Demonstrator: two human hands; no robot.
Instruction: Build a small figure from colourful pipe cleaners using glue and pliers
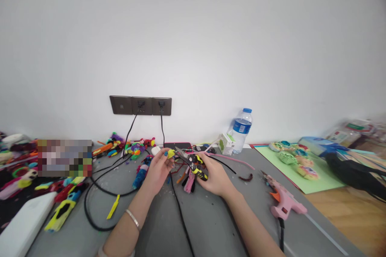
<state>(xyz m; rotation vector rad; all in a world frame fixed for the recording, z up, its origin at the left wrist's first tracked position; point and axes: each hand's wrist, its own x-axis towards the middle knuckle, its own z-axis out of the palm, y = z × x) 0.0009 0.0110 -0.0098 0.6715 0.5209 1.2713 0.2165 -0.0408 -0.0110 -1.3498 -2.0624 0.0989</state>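
My left hand [160, 165] is closed in a pinch on a small yellow-and-blue fuzzy piece [170, 153], which looks like pipe cleaner. In my right hand [214, 174] is a pair of scissors [191, 163] with black-and-yellow handles. Their metal blades point up and left, and the tips are close to the yellow piece; I cannot tell whether they touch it. Below the scissors lies a pink pipe-cleaner bundle [189, 184] on the grey table [211, 225]. A blue fuzzy figure [140, 174] is just left of my left hand.
A pink glue gun [286, 200] lies at right, its cord toward me. Behind stand a water bottle [242, 130] and a small carton [226, 143]. Black cables [87, 209] loop across the left side near a white box [28, 225]. Several pipe-cleaner figures [64, 211] are at left.
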